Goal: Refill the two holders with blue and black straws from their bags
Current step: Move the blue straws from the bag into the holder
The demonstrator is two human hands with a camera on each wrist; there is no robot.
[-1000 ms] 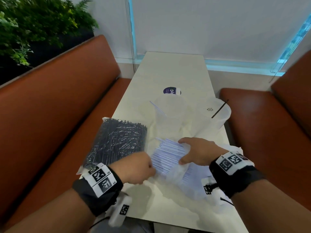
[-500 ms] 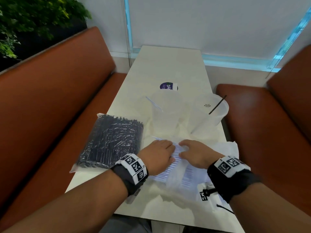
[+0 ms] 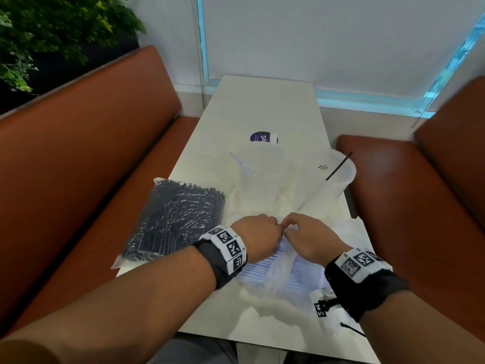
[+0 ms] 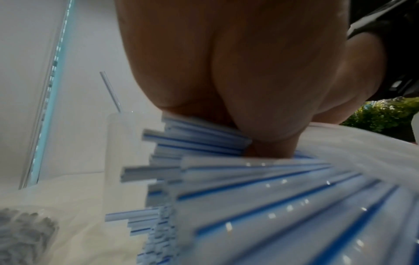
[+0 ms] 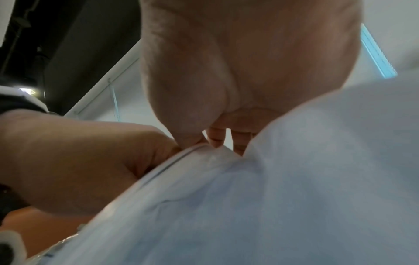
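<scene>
Both grips pinched on the blue bag (image 3: pixel 282 269) mouth — left hand (image 3: pixel 258 239), right hand (image 3: pixel 309 240) touching. Straws (image 4: pixel 249 197) run near-to-far; holders (image 3: pixel 262 177) just beyond.

Booth seating at a pale counter under a shaded window

A long, off-white counter (image 3: pixel 265 106) runs away from the viewer to the far wall, its far edge meeting a low white sill. Rust-brown padded benches flank it — the left bench (image 3: pixel 86 143) with its tall backrest along the counter's left edge, the right bench (image 3: pixel 393 174) along the right edge. Behind the far edge, a wide window (image 3: pixel 328 40) is covered by a pale blind, with bright cyan light showing at its side and bottom borders. Leafy green plants (image 3: pixel 47 30) fill the top-left corner above the left backrest, against a dark surround.
</scene>
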